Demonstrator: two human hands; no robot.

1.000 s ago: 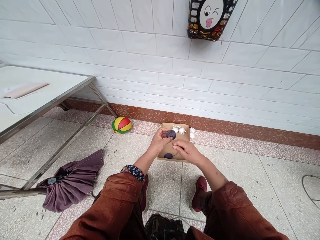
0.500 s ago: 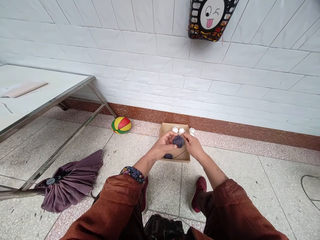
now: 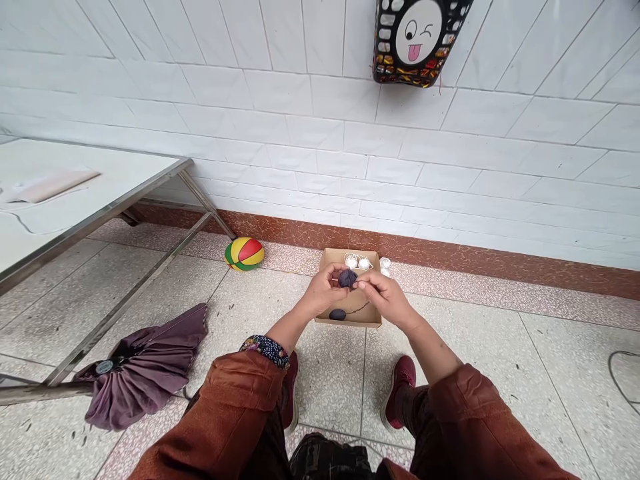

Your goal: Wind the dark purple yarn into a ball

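Standing apart on the speckled floor [image 3: 475, 367], two red shoes [image 3: 403, 383] show at the near side, between brown sleeves [image 3: 240, 393]. A purple umbrella [image 3: 145, 380] lies to the left. Farther in, the left hand [image 3: 320, 293] grasps a dark ball [image 3: 347, 279] of yarn, its fingers curled round the left side; the right hand [image 3: 384, 297] has its fingers pinching yarn at the right edge. This ball is held above the box [image 3: 357, 323], where a second ball [image 3: 337, 314] lies at the near side, a strand [image 3: 357, 310] trailing right. Two white balls [image 3: 364, 264] lie at the box's far end; more white yarn [image 3: 385, 264] is just outside, right. Far left, a striped ball [image 3: 246, 254] rests near a leg of the white surface [image 3: 115, 160], which carries a folded sheet [image 3: 55, 185]. Beyond is the tiled wall [image 3: 240, 140], with a black basket [image 3: 387, 63] high against it.
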